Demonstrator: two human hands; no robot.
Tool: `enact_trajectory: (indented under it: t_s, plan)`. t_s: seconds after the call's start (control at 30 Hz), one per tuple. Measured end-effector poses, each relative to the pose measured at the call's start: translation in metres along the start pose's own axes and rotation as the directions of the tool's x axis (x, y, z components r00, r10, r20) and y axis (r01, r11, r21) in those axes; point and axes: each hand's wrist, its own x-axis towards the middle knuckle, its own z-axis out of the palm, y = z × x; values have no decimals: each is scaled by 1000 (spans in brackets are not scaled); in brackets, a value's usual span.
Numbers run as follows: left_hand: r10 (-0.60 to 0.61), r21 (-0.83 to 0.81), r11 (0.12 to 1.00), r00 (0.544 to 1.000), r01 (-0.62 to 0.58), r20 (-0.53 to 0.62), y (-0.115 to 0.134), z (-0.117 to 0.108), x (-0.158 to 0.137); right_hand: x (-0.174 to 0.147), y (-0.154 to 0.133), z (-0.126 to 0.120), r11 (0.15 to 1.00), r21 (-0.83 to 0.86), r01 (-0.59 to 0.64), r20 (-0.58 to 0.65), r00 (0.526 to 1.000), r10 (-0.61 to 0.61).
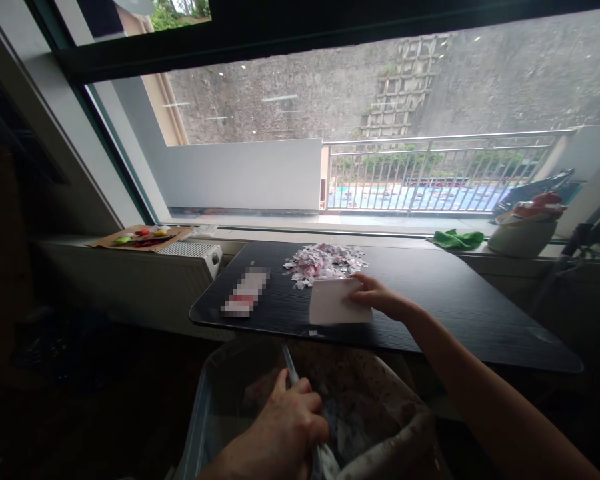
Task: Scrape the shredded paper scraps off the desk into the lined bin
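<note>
My left hand [290, 417] is closed round a pale strip that looks like the right rim of a clear plastic bin [199, 413], just below the table's front edge. My right hand [377, 297] pinches a white card [333, 303] by its right side, with the thumb and fingers at its edge. The card is low over the dark tabletop, in front of a heap of small paper scraps [323, 261]. Beside the bin, a patterned cloth [380, 393] sags in folds, with pale bits lying in the shadow.
A blurred-out flat item [245, 293] lies on the left of the black table [455, 307]. One scrap [313, 333] sits at its front edge. By the window are a cardboard piece [97, 241] with coloured things, a radiator [190, 253], a green cloth [457, 239] and a pale pot [523, 237].
</note>
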Motion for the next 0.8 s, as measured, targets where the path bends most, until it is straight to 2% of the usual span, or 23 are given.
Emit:
enact_trajectory:
  t_s: [0.07, 0.2, 0.37, 0.5, 0.6, 0.7, 0.8]
  plan:
    - [9, 10, 1000, 1000, -9, 2, 0, 1, 0, 0, 2, 0, 1000, 1, -11, -6, 1000, 11]
    - [2, 5, 1000, 1000, -2, 8, 1, 0, -2, -4, 2, -4, 999, -41, -12, 76, 997, 15]
    - [-10, -6, 1000, 1000, 11, 20, 5, -4, -4, -8, 2, -2, 1000, -5, -7, -1, 1000, 7]
    - [0, 25, 1000, 1000, -1, 15, 7, -6, -5, -15, 6, -3, 999, 33, -32, 38, 999, 31]
    - [19, 15, 1000, 999, -19, 26, 9, -3, 0, -21, 8, -12, 999, 40, -12, -4, 1000, 12]
    - [84, 66, 994, 995, -87, 50, 14, 2, 14, -22, 10, -26, 999, 52, -1, -107, 994, 7]
    - [232, 143, 958, 964, -250, 130, 23, 5, 31, -22, 11, -38, 998, 61, 20, -194, 981, -8]
